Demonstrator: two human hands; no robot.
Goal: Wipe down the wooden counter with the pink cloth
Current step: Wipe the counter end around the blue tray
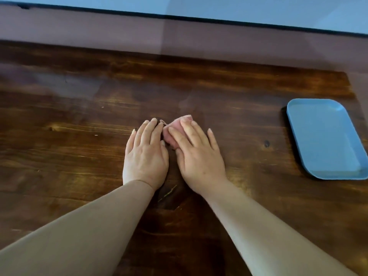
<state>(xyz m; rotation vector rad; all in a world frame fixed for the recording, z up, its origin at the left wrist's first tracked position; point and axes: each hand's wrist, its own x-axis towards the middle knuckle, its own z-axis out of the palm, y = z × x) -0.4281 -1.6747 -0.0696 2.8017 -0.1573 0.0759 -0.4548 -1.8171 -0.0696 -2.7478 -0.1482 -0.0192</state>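
Though mostly hidden, pink cloth (175, 132) bunched.

Left grip (146, 154) flat, palm down — right grip (196, 154) beside it, fingers straight, spread.

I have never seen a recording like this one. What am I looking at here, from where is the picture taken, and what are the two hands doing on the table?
There is no machine here: a person wears one camera on the head, and it looks forward and down at their own arms. The surface is a dark wooden counter. The right hand lies flat with straight fingers on a small pink cloth and presses it onto the wood. The left hand rests flat just beside it, fingertips near the cloth's edge. Nothing is lifted or gripped. To the right lies an empty blue tray, apart from the hands.
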